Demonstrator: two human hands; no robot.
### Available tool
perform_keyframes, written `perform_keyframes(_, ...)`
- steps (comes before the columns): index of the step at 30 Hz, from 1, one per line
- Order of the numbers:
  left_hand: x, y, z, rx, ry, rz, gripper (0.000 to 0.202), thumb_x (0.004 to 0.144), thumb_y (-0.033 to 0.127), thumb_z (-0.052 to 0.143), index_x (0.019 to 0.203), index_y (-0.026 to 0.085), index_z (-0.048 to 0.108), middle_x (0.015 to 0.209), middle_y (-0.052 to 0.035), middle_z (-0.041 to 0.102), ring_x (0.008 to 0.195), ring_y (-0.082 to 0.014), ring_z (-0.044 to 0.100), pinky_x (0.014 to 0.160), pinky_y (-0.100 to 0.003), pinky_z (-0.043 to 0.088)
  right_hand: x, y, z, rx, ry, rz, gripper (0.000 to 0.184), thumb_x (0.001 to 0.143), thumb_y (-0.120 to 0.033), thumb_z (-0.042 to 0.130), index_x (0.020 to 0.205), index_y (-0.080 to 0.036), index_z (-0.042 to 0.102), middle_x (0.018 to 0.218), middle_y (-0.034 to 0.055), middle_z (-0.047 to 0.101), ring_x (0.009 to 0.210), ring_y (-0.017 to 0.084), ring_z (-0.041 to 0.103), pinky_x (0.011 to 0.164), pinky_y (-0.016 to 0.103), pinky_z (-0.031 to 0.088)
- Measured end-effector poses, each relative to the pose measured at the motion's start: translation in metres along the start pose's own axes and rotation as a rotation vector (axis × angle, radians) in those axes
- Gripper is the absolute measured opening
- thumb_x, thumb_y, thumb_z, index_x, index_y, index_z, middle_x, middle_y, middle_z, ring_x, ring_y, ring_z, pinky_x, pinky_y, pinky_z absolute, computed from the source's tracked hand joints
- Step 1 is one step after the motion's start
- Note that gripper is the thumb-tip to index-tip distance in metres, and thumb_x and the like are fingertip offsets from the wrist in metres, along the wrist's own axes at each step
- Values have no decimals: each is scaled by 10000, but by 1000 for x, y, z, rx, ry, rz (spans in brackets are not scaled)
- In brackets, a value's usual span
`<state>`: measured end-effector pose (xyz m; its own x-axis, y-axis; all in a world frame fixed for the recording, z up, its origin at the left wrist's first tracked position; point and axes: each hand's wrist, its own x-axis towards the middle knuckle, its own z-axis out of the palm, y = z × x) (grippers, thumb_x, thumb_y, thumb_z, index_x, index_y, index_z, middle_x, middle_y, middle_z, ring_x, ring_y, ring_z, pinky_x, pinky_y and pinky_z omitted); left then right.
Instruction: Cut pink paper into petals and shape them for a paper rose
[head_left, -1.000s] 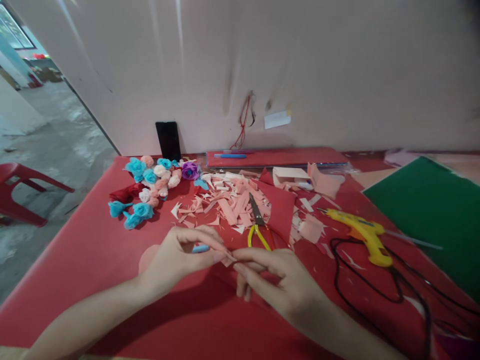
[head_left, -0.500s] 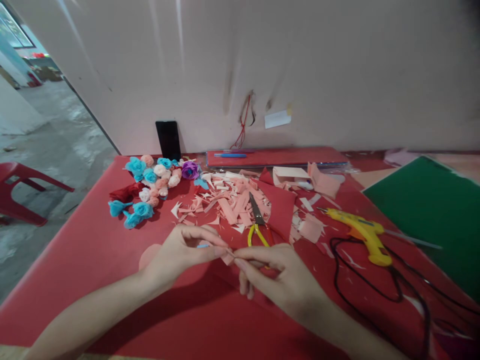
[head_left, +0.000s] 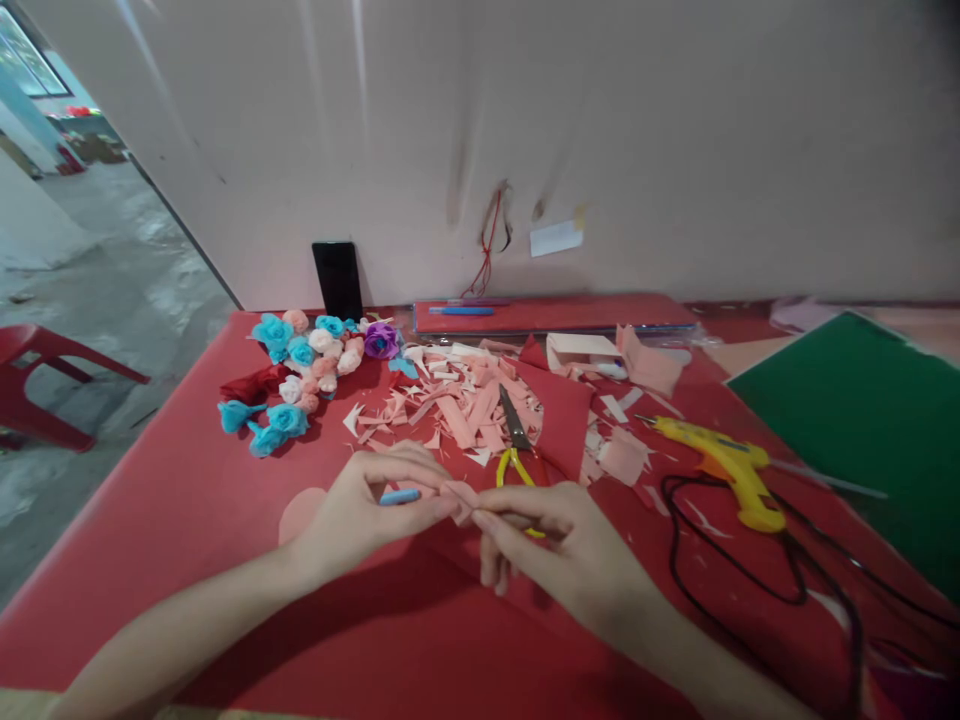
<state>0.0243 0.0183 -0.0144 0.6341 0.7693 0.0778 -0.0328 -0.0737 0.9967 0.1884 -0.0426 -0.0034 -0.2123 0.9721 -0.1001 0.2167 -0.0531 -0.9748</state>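
Between my two hands is a small piece of pink paper. My left hand pinches its left side between thumb and fingers. The fingertips of my right hand close on its right edge. A blue pen shows behind my left thumb; whether it touches the hand I cannot tell. Just beyond my right hand lie scissors with yellow handles, blades pointing away over pink paper scraps. A round pink paper piece is partly covered by my left wrist.
Blue, pink, white, red and purple paper flowers sit at the back left, near an upright phone. A yellow glue gun with a looping black cord lies right, beside a green sheet. A red stool stands left.
The pink paper between my fingertips has turned and shows more of its rounded face. My left hand has shifted slightly, and more of the blue pen is visible.
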Motion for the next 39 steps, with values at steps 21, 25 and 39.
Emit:
perform_keyframes(21, 1, -1, 0, 14, 36, -54, 88, 721, 188, 629, 680, 210, 704, 706, -22, 605, 717, -132, 537, 680, -254, 439, 1, 6, 5, 111, 40, 58, 214, 768, -270, 490, 695, -129, 633, 457, -6, 564, 383, 65, 509, 401, 158, 434)
perform_keyframes(25, 0, 1, -3, 8, -18, -82, 131, 768, 236, 576, 747, 202, 701, 779, -45, 637, 792, -160, 548, 720, -276, 435, 3, 6, 4, 289, 17, 160, 223, 730, -322, 542, 706, -120, 634, 439, -6, 574, 349, 58, 494, 377, 157, 416)
perform_keyframes(39, 5, -5, -5, 177, -100, 192, 99, 718, 141, 630, 739, 200, 707, 695, -38, 660, 738, -152, 526, 737, -293, 414, 3, 10, 3, 516, -90, 277, 225, 712, -334, 589, 653, -116, 588, 410, -11, 596, 303, 53, 497, 325, 128, 392)
